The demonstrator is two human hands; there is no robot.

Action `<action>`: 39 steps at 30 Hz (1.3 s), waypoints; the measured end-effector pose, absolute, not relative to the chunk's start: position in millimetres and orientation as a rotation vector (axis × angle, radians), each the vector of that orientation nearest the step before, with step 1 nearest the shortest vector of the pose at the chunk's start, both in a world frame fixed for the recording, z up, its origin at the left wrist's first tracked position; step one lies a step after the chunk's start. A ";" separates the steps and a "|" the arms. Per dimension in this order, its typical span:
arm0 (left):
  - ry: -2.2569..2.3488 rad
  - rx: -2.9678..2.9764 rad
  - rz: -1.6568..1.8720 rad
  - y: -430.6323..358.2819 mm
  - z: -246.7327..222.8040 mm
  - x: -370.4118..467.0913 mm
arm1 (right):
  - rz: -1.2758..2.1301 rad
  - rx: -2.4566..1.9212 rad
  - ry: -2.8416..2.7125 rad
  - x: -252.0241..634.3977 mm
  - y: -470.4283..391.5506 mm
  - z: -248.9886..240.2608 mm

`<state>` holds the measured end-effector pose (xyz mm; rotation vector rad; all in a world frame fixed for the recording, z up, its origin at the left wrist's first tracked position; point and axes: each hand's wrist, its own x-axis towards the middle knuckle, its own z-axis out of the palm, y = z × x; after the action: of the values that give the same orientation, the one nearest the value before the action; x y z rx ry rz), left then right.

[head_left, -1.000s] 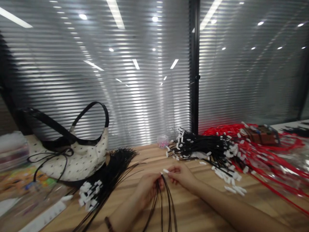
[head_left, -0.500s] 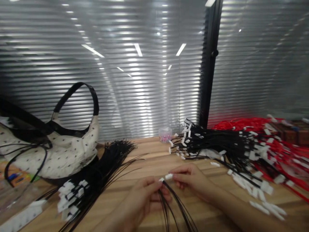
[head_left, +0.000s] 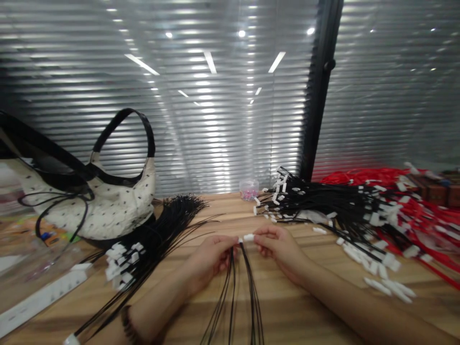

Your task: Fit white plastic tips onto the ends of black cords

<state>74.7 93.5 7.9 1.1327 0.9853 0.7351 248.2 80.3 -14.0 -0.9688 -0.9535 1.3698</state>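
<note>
My left hand (head_left: pixel 209 261) pinches the tops of several thin black cords (head_left: pixel 235 297) that hang down toward me over the wooden table (head_left: pixel 287 311). My right hand (head_left: pixel 278 247) holds a small white plastic clip (head_left: pixel 248 237) between thumb and fingers, right at the cord ends beside the left hand's fingertips. Both hands meet at the middle of the table.
A pile of loose black cords with white clips (head_left: pixel 151 244) lies to the left. A bundle of black cords with clips (head_left: pixel 323 206) and red cords (head_left: pixel 413 206) spread right. A white dotted handbag (head_left: pixel 104 206) stands far left, a small pink-filled cup (head_left: pixel 248 189) by the ribbed glass wall.
The view shifted slightly, and the cords now hang straighter. Both hands stay together on the cord ends and the white clip, a little higher on the table.
</note>
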 end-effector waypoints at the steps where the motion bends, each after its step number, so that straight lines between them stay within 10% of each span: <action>1: 0.985 1.123 0.752 92.3 8.9 75.5 | 1.384 -0.959 -0.935 247.7 78.7 -13.6; 39: 0.825 1.062 0.656 90.5 1.9 68.7 | 1.325 -0.980 -1.142 247.0 66.2 -17.5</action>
<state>68.7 90.5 1.9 1.0617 0.8245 0.6555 247.0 66.2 -17.5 -0.9798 -1.1418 1.3248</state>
